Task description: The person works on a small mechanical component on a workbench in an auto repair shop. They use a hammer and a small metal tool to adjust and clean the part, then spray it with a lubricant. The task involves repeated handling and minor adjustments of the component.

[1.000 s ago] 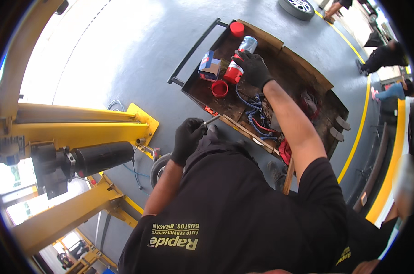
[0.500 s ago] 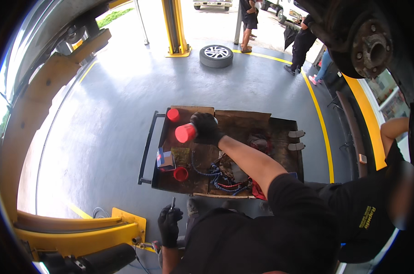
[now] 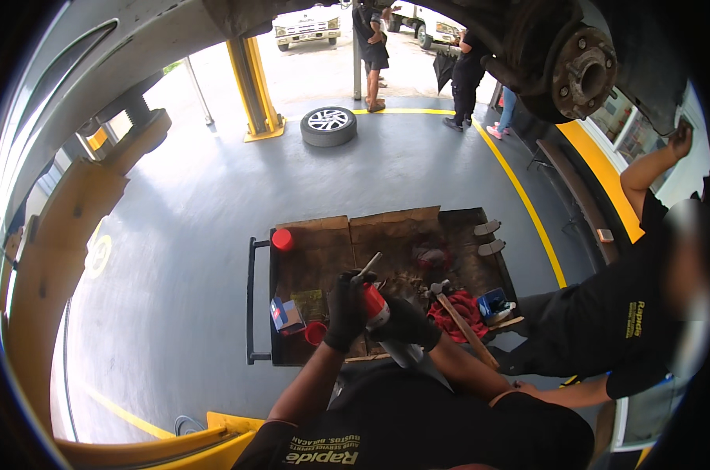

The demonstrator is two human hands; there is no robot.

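Both my hands wear black gloves and meet over the near edge of a tool cart (image 3: 308, 266). My left hand (image 3: 345, 312) is closed on a slim metal pin (image 3: 368, 268), which points up and away. Its fingers lie against the red end of a can (image 3: 376, 307); whether they grip it too I cannot tell. My right hand (image 3: 408, 323) is wrapped round the can's body, whose pale lower end shows beneath. A hammer (image 3: 461, 325) with a wooden handle lies just right of it, over a red cloth (image 3: 455, 312).
The cart also carries a red lid (image 3: 283, 240), a red cup (image 3: 316, 333), a blue-and-white box (image 3: 287, 316) and two brake pads (image 3: 488, 228). A co-worker (image 3: 606, 329) stands close at right. A wheel hub (image 3: 586, 74) hangs overhead; a wheel (image 3: 329, 127) lies beyond.
My right hand has drawn the can back from the cart's far left toward me. My left hand has risen with the pin to meet it. The co-worker's raised arm has shifted higher.
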